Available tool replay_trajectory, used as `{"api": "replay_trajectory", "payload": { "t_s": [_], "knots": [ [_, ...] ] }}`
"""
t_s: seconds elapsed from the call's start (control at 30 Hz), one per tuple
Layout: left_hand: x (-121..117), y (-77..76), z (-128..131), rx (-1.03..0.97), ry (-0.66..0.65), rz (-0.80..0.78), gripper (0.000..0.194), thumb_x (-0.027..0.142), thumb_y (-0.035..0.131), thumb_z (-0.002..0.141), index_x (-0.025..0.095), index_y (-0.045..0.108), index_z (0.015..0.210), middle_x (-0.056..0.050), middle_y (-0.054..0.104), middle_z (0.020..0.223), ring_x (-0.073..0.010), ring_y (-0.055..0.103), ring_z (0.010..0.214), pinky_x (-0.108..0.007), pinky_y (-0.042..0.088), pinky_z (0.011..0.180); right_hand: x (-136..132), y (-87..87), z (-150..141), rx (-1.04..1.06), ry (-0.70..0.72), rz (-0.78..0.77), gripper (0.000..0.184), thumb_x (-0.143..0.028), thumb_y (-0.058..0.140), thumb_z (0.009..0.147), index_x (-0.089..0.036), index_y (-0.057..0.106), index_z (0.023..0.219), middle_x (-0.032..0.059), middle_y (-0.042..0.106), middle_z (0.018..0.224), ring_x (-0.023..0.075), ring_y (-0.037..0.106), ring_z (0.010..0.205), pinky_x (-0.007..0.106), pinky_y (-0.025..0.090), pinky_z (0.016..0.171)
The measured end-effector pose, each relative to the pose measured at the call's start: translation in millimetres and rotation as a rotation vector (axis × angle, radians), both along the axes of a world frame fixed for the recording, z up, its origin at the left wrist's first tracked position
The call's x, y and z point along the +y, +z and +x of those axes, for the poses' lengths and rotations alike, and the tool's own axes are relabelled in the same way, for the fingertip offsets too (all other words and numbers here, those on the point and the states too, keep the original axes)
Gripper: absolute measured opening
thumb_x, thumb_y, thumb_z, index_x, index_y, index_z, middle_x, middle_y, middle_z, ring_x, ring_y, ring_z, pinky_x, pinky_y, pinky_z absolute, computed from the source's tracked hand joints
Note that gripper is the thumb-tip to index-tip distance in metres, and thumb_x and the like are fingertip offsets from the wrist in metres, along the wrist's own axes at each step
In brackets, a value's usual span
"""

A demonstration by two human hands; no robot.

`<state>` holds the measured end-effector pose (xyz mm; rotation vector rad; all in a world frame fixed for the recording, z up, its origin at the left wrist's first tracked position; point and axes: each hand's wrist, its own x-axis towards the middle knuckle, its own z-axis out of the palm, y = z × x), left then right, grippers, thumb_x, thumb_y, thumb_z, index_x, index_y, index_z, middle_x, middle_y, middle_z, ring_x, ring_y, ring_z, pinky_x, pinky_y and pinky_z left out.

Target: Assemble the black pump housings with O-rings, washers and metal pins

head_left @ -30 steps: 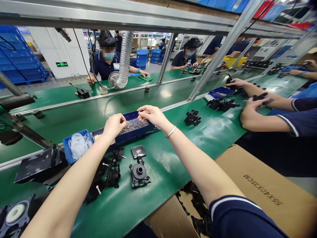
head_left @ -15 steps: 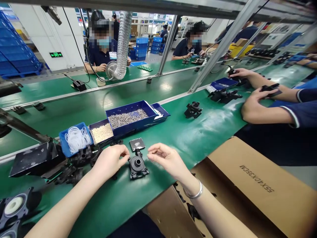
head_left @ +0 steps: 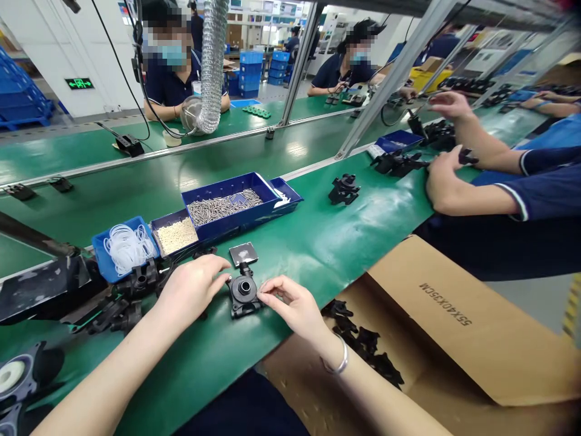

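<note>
A black plastic housing (head_left: 244, 289) with a round raised centre and a ring-shaped port lies on the green bench. My left hand (head_left: 196, 284) is at its left side, thumb and forefinger drawn together; a tiny bright spot shows at their tips, too small to name. On the housing's right edge, my right hand (head_left: 290, 306) has its thumb and fingers pinched; whatever they hold, if anything, is hidden. Just behind the housing, a small dark square block (head_left: 243, 254) with a whitish smudge touches or nearly touches its neck.
Behind my hands stand a blue bin of metal pins or screws (head_left: 222, 209), a bin of cream-coloured bits (head_left: 176, 235) and one of white rings (head_left: 128, 249). More black parts (head_left: 136, 284) lie left. An open cardboard box (head_left: 436, 309) sits right, below the bench edge. A co-worker's arms (head_left: 472, 175) reach in.
My right hand has closed in from a gap to the housing's right edge, its fingers now pinched. My left hand stays at the left side. The camera view has shifted.
</note>
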<state>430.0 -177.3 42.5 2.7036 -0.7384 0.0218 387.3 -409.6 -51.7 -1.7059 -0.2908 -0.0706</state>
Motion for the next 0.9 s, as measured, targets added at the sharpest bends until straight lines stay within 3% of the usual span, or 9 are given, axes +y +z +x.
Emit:
{"api": "replay_trajectory", "payload": {
  "t_s": [0.07, 0.17, 0.27, 0.4, 0.53, 0.6, 0.7, 0.8, 0.9],
  "knots": [
    [5, 8.7, 5, -0.046, 0.028, -0.051, 0.020, 0.029, 0.053, 0.097, 0.021, 0.069, 0.105, -0.004, 0.076, 0.106, -0.0222, 0.072, 0.096, -0.033, 0.054, 0.083, -3, -0.3, -2, -0.230, 0.024, -0.131, 0.002, -0.023, 0.066, 0.093, -0.021, 0.067, 0.093, 0.0049, 0.072, 0.092, 0.0188, 0.068, 0.087, 0.035, 0.056, 0.081],
    [11, 22.9, 26, -0.172, 0.109, -0.117, 0.021, 0.029, 0.054, 0.095, 0.020, 0.071, 0.103, -0.004, 0.077, 0.103, -0.0224, 0.071, 0.096, -0.034, 0.053, 0.086, -12, 5.4, -2, -0.507, 0.093, -0.337, 0.011, -0.017, 0.063, 0.094, -0.022, 0.067, 0.103, 0.0077, 0.073, 0.105, 0.0202, 0.068, 0.094, 0.037, 0.056, 0.084],
    [12, 32.5, 68, -0.238, 0.212, -0.037, 0.022, 0.026, 0.055, 0.093, 0.019, 0.073, 0.103, -0.007, 0.076, 0.107, -0.0249, 0.070, 0.101, -0.035, 0.051, 0.089, -19, 27.3, 16, -0.649, -0.002, -0.431, 0.020, -0.015, 0.059, 0.095, -0.023, 0.066, 0.112, 0.0089, 0.073, 0.108, 0.0213, 0.068, 0.098, 0.039, 0.057, 0.085],
    [-1, 33.6, 131, -0.053, 0.238, 0.212, 0.016, 0.026, 0.064, 0.087, 0.019, 0.077, 0.093, -0.009, 0.078, 0.100, -0.0270, 0.070, 0.098, -0.034, 0.050, 0.084, -10, 78.1, 90, -0.716, -0.152, -0.525, 0.015, -0.019, 0.054, 0.098, -0.020, 0.069, 0.100, 0.0092, 0.073, 0.101, 0.0218, 0.067, 0.101, 0.039, 0.053, 0.093],
    [-10, 27.4, 162, 0.064, 0.216, 0.275, 0.004, 0.022, 0.079, 0.071, 0.020, 0.077, 0.074, -0.006, 0.078, 0.080, -0.0235, 0.071, 0.081, -0.028, 0.049, 0.071, 24, 112.0, 190, -0.351, 0.033, -0.945, 0.016, -0.017, 0.061, 0.093, -0.012, 0.074, 0.099, 0.0137, 0.074, 0.108, 0.0227, 0.067, 0.099, 0.034, 0.050, 0.091],
    [-10, 23.5, 164, 0.065, 0.219, 0.266, 0.002, 0.021, 0.077, 0.075, 0.021, 0.078, 0.077, -0.005, 0.078, 0.085, -0.0218, 0.070, 0.083, -0.026, 0.048, 0.071, 41, 112.4, 227, -0.257, 0.107, -1.020, 0.006, -0.016, 0.075, 0.081, -0.010, 0.076, 0.081, 0.0132, 0.076, 0.087, 0.0243, 0.069, 0.085, 0.032, 0.051, 0.081],
    [-5, 17.4, 160, 0.063, 0.225, 0.235, 0.008, 0.024, 0.074, 0.079, 0.022, 0.078, 0.086, -0.005, 0.078, 0.090, -0.0212, 0.070, 0.087, -0.026, 0.049, 0.075, 57, 98.7, 254, -0.183, 0.175, -1.050, 0.012, -0.014, 0.080, 0.072, -0.012, 0.073, 0.062, 0.0098, 0.072, 0.065, 0.0230, 0.067, 0.068, 0.031, 0.049, 0.070],
    [-1, 12.2, 160, 0.078, 0.222, 0.203, 0.012, 0.023, 0.078, 0.075, 0.022, 0.078, 0.087, -0.005, 0.078, 0.088, -0.0225, 0.070, 0.088, -0.027, 0.049, 0.078, 59, 84.7, 259, -0.172, 0.192, -1.010, 0.011, -0.013, 0.077, 0.072, -0.014, 0.074, 0.062, 0.0078, 0.073, 0.067, 0.0211, 0.067, 0.068, 0.029, 0.048, 0.069],
    [1, 8.7, 162, 0.074, 0.223, 0.160, 0.006, 0.025, 0.077, 0.077, 0.023, 0.078, 0.082, -0.005, 0.077, 0.088, -0.0234, 0.070, 0.089, -0.029, 0.048, 0.080, 54, 82.7, 258, -0.201, 0.124, -0.902, 0.007, -0.015, 0.074, 0.077, -0.014, 0.074, 0.069, 0.0069, 0.075, 0.074, 0.0201, 0.068, 0.073, 0.028, 0.049, 0.072]
  ]
}}
